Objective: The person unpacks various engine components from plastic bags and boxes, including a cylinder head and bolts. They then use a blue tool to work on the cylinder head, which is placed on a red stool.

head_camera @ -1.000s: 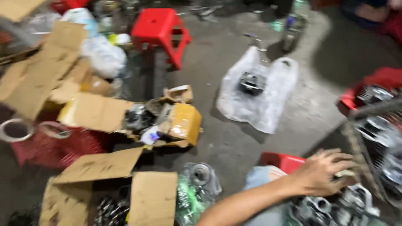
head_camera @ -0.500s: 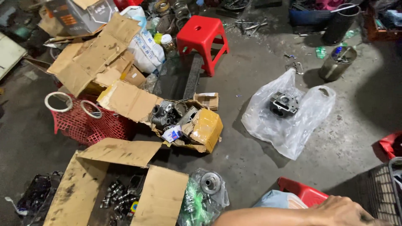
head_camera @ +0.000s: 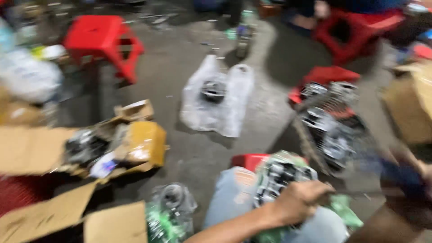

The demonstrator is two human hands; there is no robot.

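Grey metal engine part (head_camera: 281,177), half wrapped in a green and clear plastic bag (head_camera: 344,211), sits on the person's lap at the bottom of the view, on the light blue jeans (head_camera: 234,200). The left hand (head_camera: 299,200) lies over its near side with the fingers curled down onto the metal, gripping it. The right hand (head_camera: 407,173) is well apart to the right at the frame edge, heavily blurred; it seems wrapped around something dark blue, but whether it is closed or open cannot be told.

Around them, going from big to small: the grey concrete floor (head_camera: 189,67) spreads across the scene. Flattened brown cardboard sheets (head_camera: 31,148) lie at the left. A white plastic bag (head_camera: 220,101) is spread on the floor ahead of the lap, with a small dark round metal part (head_camera: 213,91) resting on it. A red plastic stool (head_camera: 101,42) stands at the upper left, and a second red stool (head_camera: 355,31) at the upper right. A wire basket of silver engine parts (head_camera: 330,126) sits just beyond the held part, to its right. A torn yellow cardboard box (head_camera: 141,144) lies to the left of the lap, beside a dark metal part (head_camera: 83,146). Near the left knee lies a small clear bag holding a round metal piece (head_camera: 173,202).
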